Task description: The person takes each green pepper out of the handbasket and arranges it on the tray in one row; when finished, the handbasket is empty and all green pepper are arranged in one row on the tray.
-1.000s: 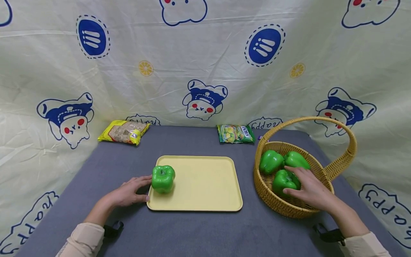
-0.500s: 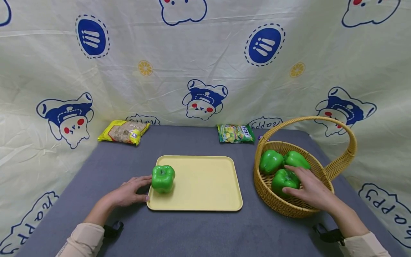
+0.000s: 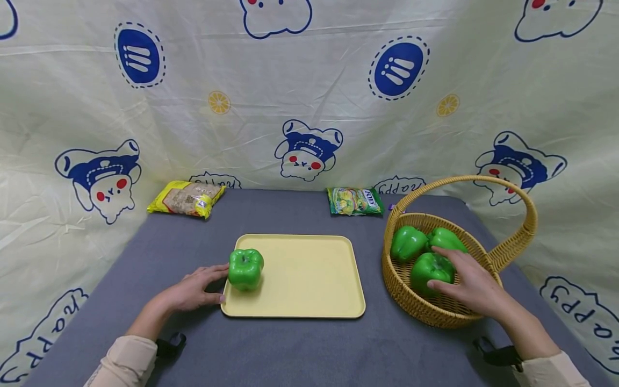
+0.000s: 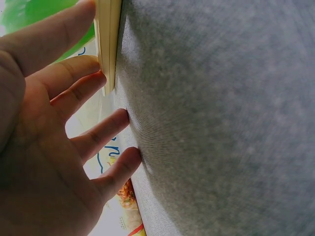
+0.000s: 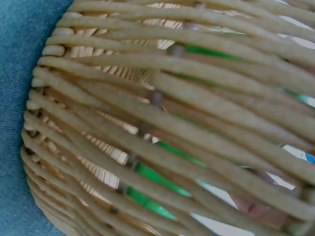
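Note:
My left hand (image 3: 198, 287) rests at the left edge of a pale yellow tray (image 3: 309, 277), its fingers spread. In the left wrist view, fingertips touch the tray's rim (image 4: 109, 49), and two other fingers (image 4: 106, 132) reach to the cloth. Beside that hand a green bell pepper (image 3: 246, 269) stands on the tray. On the right, my right hand (image 3: 471, 282) reaches into a wicker basket (image 3: 406, 298) and grips a green bell pepper (image 3: 429, 271) between thumb and fingers. Behind it lie two more green peppers (image 3: 408, 243). The basket's weave mostly hides that hand in the right wrist view.
At the back left of the grey cloth-covered table (image 3: 300, 349) lies a yellow snack bag (image 3: 188, 199). A green snack packet (image 3: 355, 201) lies at the back middle. The basket's tall handle (image 3: 527, 220) arches over its right side. A printed curtain (image 3: 232, 145) hangs behind.
The pepper in my right hand has risen slightly inside the basket, and the fingers have shifted a little with it. The left hand and the tray have stayed put.

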A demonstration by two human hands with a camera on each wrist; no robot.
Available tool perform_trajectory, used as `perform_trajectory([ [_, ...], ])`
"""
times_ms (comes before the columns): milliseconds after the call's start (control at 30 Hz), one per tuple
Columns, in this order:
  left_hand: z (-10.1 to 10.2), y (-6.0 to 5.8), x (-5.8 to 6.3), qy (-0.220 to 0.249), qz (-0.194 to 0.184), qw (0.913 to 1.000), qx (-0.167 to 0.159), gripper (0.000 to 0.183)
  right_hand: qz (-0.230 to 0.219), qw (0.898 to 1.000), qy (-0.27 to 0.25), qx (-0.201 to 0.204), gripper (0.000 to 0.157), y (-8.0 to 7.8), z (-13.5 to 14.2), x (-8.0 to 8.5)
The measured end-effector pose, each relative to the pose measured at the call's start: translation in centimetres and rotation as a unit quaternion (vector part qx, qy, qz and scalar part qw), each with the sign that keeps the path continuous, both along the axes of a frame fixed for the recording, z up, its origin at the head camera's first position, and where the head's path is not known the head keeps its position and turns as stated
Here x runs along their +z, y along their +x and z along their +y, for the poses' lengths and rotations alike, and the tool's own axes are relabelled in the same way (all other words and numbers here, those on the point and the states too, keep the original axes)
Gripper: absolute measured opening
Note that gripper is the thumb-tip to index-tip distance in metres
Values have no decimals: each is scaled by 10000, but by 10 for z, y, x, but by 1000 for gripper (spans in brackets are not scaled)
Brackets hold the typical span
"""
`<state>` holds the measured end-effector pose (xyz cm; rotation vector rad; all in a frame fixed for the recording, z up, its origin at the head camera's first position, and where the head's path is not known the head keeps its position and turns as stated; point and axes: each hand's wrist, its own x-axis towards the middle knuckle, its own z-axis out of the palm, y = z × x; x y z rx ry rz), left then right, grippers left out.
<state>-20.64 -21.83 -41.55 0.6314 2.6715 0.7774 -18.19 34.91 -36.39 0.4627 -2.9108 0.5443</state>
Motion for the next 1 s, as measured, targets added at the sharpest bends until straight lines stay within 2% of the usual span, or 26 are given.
perform_trajectory([
  [567, 0, 0, 0, -3, -20, 10000, 13, 67, 568, 9983, 66, -57, 76, 16, -19, 24],
  [1000, 0, 0, 0, -8, 7, 10000, 36, 68, 1562, 9863, 5, 524, 77, 21, -47, 28],
])
